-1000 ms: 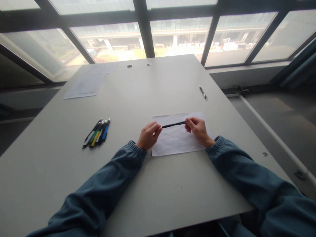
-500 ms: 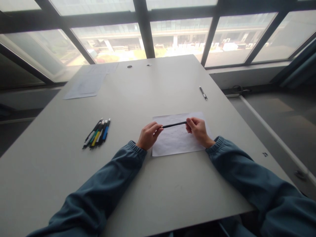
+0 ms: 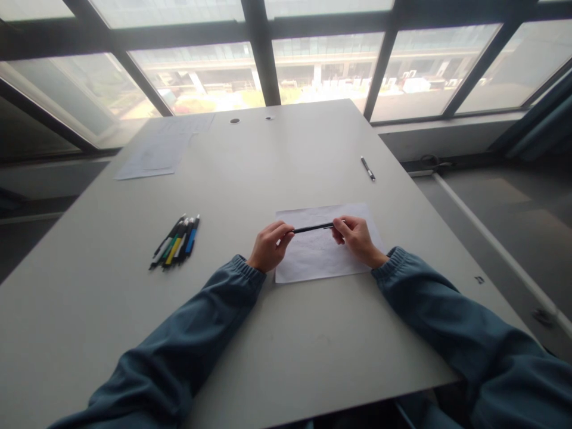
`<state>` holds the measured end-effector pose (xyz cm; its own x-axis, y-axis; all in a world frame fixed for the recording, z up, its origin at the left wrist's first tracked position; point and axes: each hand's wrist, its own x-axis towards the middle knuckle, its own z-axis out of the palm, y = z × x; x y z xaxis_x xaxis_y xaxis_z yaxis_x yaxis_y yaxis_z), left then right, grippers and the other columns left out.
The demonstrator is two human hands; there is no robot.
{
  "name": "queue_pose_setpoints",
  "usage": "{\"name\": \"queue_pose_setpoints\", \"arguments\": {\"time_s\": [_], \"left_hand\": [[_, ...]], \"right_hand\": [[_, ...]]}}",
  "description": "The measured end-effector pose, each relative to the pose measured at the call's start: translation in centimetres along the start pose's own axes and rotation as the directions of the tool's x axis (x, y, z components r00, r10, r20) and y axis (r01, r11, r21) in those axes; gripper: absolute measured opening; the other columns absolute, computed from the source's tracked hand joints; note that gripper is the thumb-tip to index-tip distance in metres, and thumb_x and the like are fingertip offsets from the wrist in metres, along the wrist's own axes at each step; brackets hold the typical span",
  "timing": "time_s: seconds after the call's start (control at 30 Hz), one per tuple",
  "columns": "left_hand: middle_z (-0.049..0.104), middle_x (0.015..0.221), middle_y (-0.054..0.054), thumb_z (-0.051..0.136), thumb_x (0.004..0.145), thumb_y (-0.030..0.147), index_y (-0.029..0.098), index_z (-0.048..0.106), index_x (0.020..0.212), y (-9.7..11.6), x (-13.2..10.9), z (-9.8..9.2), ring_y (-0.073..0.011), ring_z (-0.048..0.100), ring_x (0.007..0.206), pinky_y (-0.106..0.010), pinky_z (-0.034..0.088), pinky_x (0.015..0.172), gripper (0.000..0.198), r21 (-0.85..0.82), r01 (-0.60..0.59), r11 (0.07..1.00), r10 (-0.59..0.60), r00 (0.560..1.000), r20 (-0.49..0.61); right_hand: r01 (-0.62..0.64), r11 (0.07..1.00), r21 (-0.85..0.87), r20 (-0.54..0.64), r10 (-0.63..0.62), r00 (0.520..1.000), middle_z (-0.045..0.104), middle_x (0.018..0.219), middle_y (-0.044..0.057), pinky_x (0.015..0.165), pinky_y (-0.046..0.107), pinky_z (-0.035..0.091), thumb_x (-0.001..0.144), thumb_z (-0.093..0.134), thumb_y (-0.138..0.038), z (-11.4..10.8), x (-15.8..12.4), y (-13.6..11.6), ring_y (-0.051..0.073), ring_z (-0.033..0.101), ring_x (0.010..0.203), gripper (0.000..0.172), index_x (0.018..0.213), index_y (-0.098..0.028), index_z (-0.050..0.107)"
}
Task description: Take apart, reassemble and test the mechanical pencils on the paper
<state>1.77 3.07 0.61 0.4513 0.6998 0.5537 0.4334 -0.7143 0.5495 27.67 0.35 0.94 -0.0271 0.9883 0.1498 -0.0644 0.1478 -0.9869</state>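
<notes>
Windows point(image 3: 322, 65) with dark metal frames span the far wall; daylight is hazy and buildings are visible outside. A grey floor lies to the right.

Table point(image 3: 277, 161): large, rectangular, matte pale grey, smooth top. Two small round holes point(image 3: 234, 120) sit near its far edge.

Sleeves point(image 3: 192, 333): blue-grey soft fabric with gathered cuffs, both forearms resting on the table.

Loose sheets point(image 3: 156, 152): thin, white, flat, at the far left corner.

Paper sheet point(image 3: 313, 262): white, slightly creased, faint marks, flat on the table right of centre, under both hands.

Left hand point(image 3: 268, 247): curled closed, fingertips pinching the left end of the black pen point(image 3: 313, 227).

Right hand point(image 3: 357, 238): curled closed, fingertips gripping the pen's right end.

Black pen: slim, straight, smooth, held nearly level just above the paper sheet, spanning the gap between the hands.

Pen bundle point(image 3: 176, 241): several slim pens lying side by side, touching, with yellow, green, blue and dark barrels, well left of the hands.

Single pen point(image 3: 367, 168): dark, small, lying alone near the right table edge.
</notes>
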Motion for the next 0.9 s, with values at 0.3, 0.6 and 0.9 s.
{"name": "queue_pose_setpoints", "arguments": {"time_s": [0.3, 0.6, 0.9], "left_hand": [[0.061, 0.073, -0.004, 0.042, 0.105, 0.037, 0.017, 0.063, 0.075, -0.2, 0.0, -0.1, -0.0151, 0.057, 0.069, -0.029, 0.045, 0.068, 0.041, -0.078, 0.011, 0.997, -0.010, 1.000, 0.017], [0.069, 0.092, -0.005, 0.066, 0.093, 0.040, 0.020, 0.065, 0.119, -0.1, 0.2, 0.2, -0.0146, 0.060, 0.076, -0.028, 0.048, 0.068, 0.032, -0.072, 0.005, 0.997, -0.012, 0.996, -0.092], [0.067, 0.085, -0.003, 0.067, 0.093, 0.024, 0.019, 0.066, 0.095, 0.6, 0.7, 0.1, -0.0134, 0.061, 0.075, -0.027, 0.050, 0.066, 0.006, -0.009, -0.064, 0.998, 0.061, 0.980, -0.189]], "right_hand": [[0.018, 1.000, -0.009, 0.020, -0.018, 1.000, 0.058, 0.057, -0.001, 0.044, 0.024, 0.038, 0.086, 0.069, -0.056, 0.0, -0.1, -0.2, 0.010, 0.050, 0.046, 0.043, 0.071, -0.016, 0.063], [0.025, 1.000, 0.004, -0.042, -0.024, 0.999, 0.057, 0.055, -0.002, 0.044, 0.024, 0.036, 0.087, 0.069, -0.053, 0.0, 0.0, -0.2, 0.010, 0.048, 0.046, 0.040, 0.071, -0.017, 0.064], [0.029, 1.000, 0.001, -0.059, -0.029, 0.998, 0.057, 0.056, -0.002, 0.044, 0.024, 0.037, 0.088, 0.069, -0.051, -0.1, 0.0, 0.0, 0.010, 0.049, 0.046, 0.038, 0.073, -0.017, 0.065]]}}
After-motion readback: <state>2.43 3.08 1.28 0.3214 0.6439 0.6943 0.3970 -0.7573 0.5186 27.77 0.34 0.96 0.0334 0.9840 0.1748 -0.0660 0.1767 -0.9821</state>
